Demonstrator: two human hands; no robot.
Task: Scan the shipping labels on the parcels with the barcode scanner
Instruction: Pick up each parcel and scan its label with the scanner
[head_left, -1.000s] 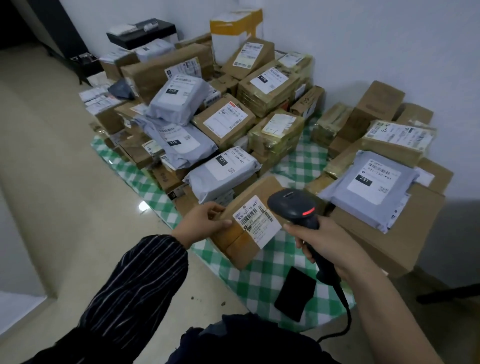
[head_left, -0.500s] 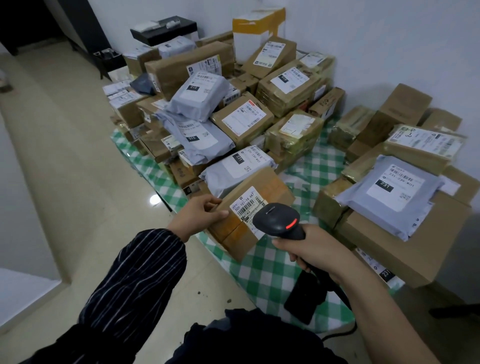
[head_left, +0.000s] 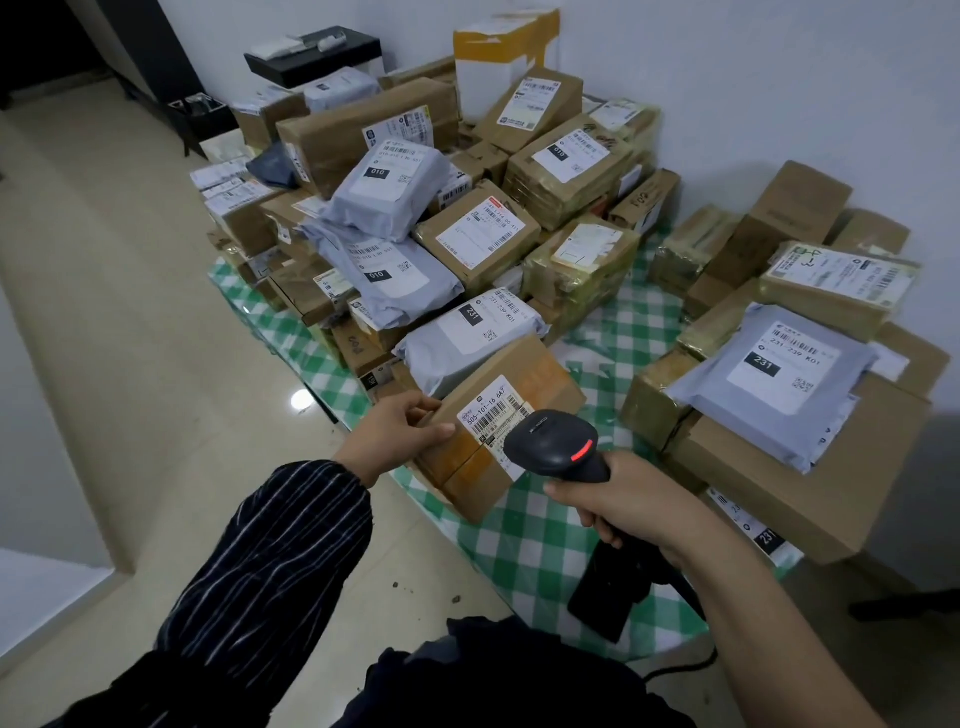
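A brown cardboard parcel (head_left: 524, 384) lies tilted at the near edge of the checked tablecloth, its white shipping label (head_left: 493, 410) facing up. My left hand (head_left: 400, 431) grips the parcel's left end, thumb on top. My right hand (head_left: 618, 499) holds the handle of a black barcode scanner (head_left: 550, 441), whose head hovers just over the lower right part of the label and hides it. A red light glows on the scanner's top.
Many labelled boxes and grey mailer bags (head_left: 472, 338) are piled across the green checked cloth (head_left: 618, 322). A second stack with a grey bag (head_left: 769, 379) stands at the right. A black flat object (head_left: 602, 597) lies near the table's front edge. Pale floor stretches left.
The scanner has moved left and closer over the parcel's label. My left hand keeps hold of the parcel, which has stayed in place. The view has swung slightly left.
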